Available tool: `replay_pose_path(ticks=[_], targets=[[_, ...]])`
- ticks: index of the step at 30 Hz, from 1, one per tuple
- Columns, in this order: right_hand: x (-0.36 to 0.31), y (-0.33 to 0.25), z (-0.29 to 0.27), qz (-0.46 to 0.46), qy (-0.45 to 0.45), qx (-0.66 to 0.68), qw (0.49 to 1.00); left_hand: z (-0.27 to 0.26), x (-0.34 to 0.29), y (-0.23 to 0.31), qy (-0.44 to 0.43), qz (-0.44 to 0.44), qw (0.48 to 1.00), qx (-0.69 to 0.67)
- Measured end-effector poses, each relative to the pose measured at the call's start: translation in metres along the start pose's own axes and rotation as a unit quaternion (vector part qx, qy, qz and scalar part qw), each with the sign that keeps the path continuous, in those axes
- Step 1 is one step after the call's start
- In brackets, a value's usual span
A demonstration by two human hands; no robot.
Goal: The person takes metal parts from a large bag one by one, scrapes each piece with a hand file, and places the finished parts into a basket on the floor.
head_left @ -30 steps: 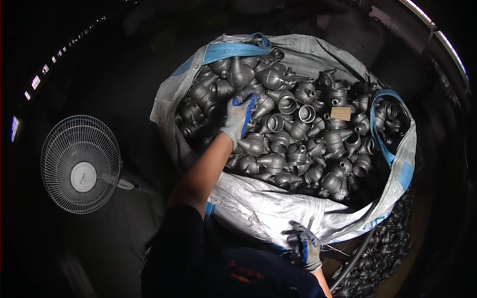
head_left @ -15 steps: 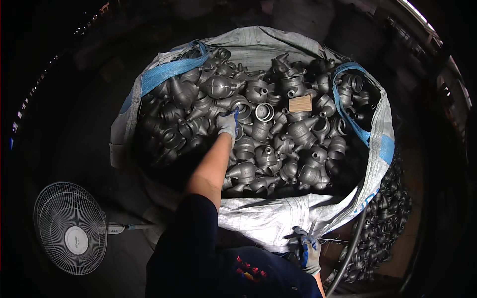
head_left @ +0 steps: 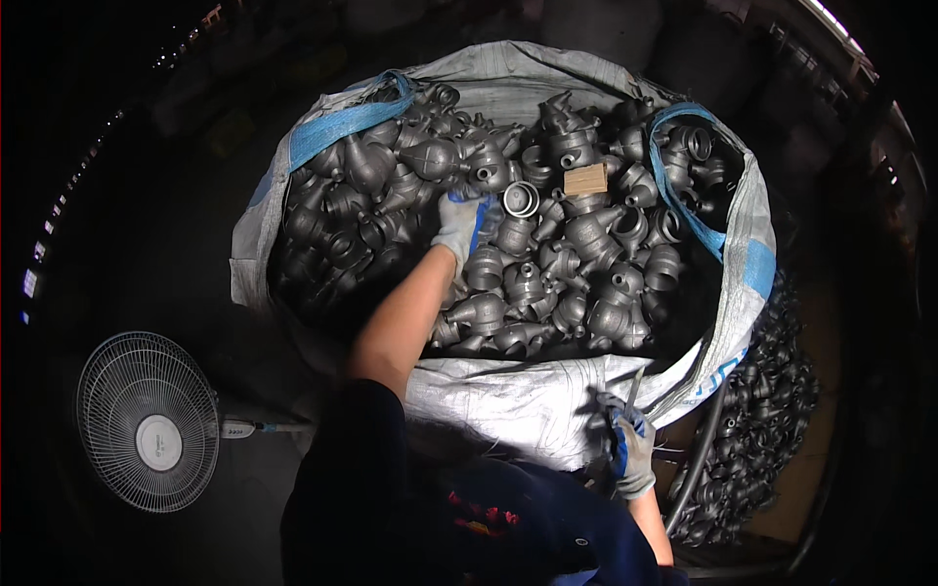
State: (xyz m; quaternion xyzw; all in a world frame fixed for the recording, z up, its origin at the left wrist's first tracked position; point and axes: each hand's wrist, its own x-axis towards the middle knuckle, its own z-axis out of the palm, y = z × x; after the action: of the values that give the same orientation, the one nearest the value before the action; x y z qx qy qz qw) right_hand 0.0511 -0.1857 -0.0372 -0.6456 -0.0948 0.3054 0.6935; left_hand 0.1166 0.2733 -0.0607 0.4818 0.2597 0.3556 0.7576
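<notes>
Grey metal castings [head_left: 591, 234], hollow with round mouths and narrow necks, fill a large white woven bulk bag [head_left: 508, 396]. My left hand [head_left: 459, 223], in a grey and blue work glove, reaches into the pile left of its middle. Its fingers curl round a casting, which the glove and blur mostly hide. By the bag's near right rim is my right hand [head_left: 633, 449], gloved likewise and closed on a thin stick-like tool [head_left: 636, 387] that points upward. What kind of tool it is I cannot make out.
A small brown cardboard piece [head_left: 585, 180] lies on the castings. Blue straps [head_left: 352, 132] loop over the bag's rim. At the left stands a fan [head_left: 149, 422]. More castings [head_left: 757, 454] are heaped at the lower right, beside a dark curved tube [head_left: 701, 459].
The open-mouthed casting at my left hand is now mostly covered by the glove. My right hand has risen slightly along the bag's near side with the stick-like tool. The view has shifted a little.
</notes>
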Motion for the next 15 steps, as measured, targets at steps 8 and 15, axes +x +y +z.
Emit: replay_pose_path(ticks=[8,15], targets=[[0.01,-0.009,0.0,-0.001,-0.058,0.027,0.998,-0.046,-0.013,0.011,0.034,0.216,0.903,0.368],[-0.016,0.008,-0.026,0.036,-0.032,0.021,0.999,-0.035,-0.074,-0.046,-0.128,0.094,0.83,0.535]])
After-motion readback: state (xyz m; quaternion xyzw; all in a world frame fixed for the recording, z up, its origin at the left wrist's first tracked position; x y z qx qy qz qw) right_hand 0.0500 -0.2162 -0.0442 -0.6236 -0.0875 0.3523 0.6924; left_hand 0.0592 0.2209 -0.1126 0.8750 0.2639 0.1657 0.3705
